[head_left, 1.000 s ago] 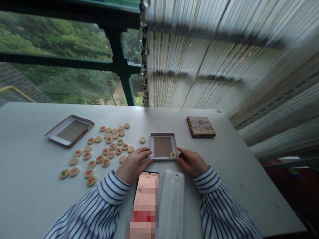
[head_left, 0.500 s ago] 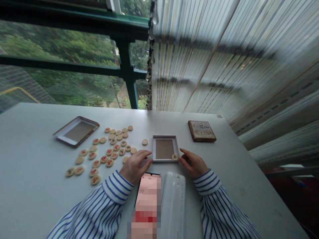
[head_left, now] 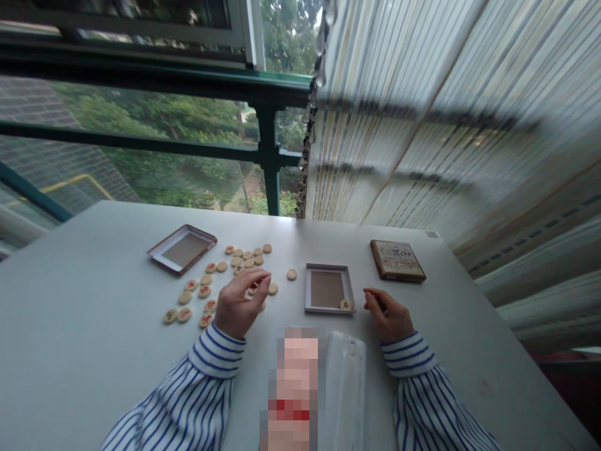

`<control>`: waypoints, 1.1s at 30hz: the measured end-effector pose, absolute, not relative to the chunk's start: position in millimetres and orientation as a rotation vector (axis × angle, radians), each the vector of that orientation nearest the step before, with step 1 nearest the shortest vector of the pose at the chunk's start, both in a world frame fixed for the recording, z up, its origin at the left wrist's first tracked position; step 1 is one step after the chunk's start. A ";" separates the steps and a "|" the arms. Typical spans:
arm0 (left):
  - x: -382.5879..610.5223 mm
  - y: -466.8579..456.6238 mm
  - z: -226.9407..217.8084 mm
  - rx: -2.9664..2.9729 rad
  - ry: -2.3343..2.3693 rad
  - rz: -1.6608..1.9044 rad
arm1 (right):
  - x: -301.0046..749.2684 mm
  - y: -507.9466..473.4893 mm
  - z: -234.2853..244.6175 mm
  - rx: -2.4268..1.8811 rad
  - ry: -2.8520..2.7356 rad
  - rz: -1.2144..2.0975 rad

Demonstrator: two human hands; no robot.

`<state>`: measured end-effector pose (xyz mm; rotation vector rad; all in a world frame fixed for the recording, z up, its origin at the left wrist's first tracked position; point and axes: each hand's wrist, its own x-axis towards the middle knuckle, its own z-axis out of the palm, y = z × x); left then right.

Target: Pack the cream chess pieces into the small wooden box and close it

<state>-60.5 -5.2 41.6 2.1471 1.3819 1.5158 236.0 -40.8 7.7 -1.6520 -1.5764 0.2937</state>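
My left hand (head_left: 240,305) hovers over a scatter of round wooden game discs (head_left: 244,257), some marked in red, some in black. Its fingers are bent and slightly apart above a disc, and I see nothing held in them. A small shallow white-rimmed box (head_left: 307,289) lies just to the right, with one black-marked disc (head_left: 346,305) in its near right corner. My right hand (head_left: 389,315) rests on the table to the right of that box, fingers curled in and holding nothing. One lone disc (head_left: 292,274) sits between the scatter and the box.
A second shallow box half (head_left: 162,254) lies at the far left of the discs. A brown printed box (head_left: 397,259) sits at the far right. A phone (head_left: 292,388) and a white case (head_left: 346,388) lie near me. Window and blinds stand behind the white table (head_left: 94,326).
Both hands have let go of the small box. My left hand moved left over the discs and my right hand drew back to the right. The camera tilted up and to the left.
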 end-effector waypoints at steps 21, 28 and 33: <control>-81.0 -8.4 26.3 2.013 1.578 1.618 | 223.9 -32.5 45.6 -1.602 -1.521 0.214; -84.6 -7.6 27.6 1.977 1.656 1.623 | 207.9 -18.4 78.1 -1.472 -1.646 0.098; -85.8 -6.5 25.9 1.918 1.685 1.644 | 198.5 -10.0 91.9 -1.423 -1.752 0.088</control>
